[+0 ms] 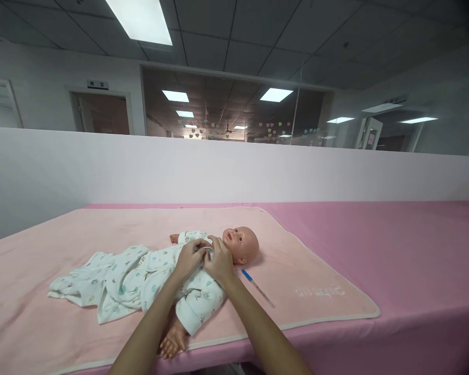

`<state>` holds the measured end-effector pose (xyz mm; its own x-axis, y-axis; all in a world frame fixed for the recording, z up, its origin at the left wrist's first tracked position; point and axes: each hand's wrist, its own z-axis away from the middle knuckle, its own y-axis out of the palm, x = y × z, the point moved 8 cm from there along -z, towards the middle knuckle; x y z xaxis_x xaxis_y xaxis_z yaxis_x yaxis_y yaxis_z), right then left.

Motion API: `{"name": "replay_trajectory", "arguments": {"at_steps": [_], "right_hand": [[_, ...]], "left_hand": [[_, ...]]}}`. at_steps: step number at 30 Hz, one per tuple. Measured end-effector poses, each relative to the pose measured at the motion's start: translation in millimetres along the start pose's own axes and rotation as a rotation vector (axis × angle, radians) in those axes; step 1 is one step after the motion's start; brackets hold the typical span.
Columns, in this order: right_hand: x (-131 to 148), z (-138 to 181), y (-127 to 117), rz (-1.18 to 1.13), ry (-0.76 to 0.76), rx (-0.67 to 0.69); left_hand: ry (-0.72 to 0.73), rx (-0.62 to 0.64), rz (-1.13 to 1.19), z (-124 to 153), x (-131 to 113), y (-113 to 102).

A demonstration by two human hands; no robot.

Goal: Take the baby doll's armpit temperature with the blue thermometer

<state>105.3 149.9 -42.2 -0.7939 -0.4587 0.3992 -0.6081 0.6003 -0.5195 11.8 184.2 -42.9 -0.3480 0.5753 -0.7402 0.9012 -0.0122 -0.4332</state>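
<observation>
A baby doll [247, 244] lies on its back across a peach mat, its head to the right. It wears a white printed baby outfit [156, 263] with long sleeves and loose legs spread to the left. My left hand [190, 259] and my right hand [219, 259] meet at the upper chest, just below the doll's chin. The fingers of both are bent and pinched on the outfit's front near the neckline. What exactly sits between the fingertips is partly hidden. One doll hand [174, 338] pokes out of the near sleeve by the table's front edge.
A pen with a blue cap [258, 288] lies on the peach mat [320, 276], right of my right forearm. Pink cloth [414, 260] covers the table beneath. Behind it stands a low white partition [234, 172], with a window beyond.
</observation>
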Motion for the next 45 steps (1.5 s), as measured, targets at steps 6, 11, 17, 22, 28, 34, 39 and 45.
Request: {"name": "replay_trajectory", "arguments": {"at_steps": [6, 11, 17, 22, 28, 34, 39, 45], "right_hand": [[-2.2, 0.1, 0.1, 0.018, 0.021, -0.028], [-3.7, 0.7, -2.3, -0.043, 0.008, -0.064], [2.7, 3.0, -10.1, -0.106, -0.086, -0.143], [3.9, 5.1, -13.5, -0.133, -0.122, -0.19], [2.4, 6.4, -14.1, -0.149, -0.112, -0.212], [1.2, 5.7, -12.8, -0.14, -0.098, -0.194], [7.1, 1.7, -10.3, -0.063, -0.123, -0.108], [30.3, 0.1, 3.4, 0.044, -0.242, 0.086]], "left_hand": [[0.004, -0.018, 0.033, 0.2, -0.6, -1.9], [-0.005, -0.036, 0.071, -0.2, 1.6, -1.9], [-0.097, 0.093, 0.166, -2.1, 7.4, -10.6], [-0.112, 0.126, 0.054, 6.4, 10.9, -32.1], [-0.086, 0.204, 0.072, 17.7, 11.8, -36.7], [-0.069, 0.193, 0.034, 21.2, 12.2, -42.2], [-0.04, 0.153, 0.019, 23.6, 10.3, -40.3], [0.038, -0.003, -0.084, 24.2, 13.6, -45.6]]}}
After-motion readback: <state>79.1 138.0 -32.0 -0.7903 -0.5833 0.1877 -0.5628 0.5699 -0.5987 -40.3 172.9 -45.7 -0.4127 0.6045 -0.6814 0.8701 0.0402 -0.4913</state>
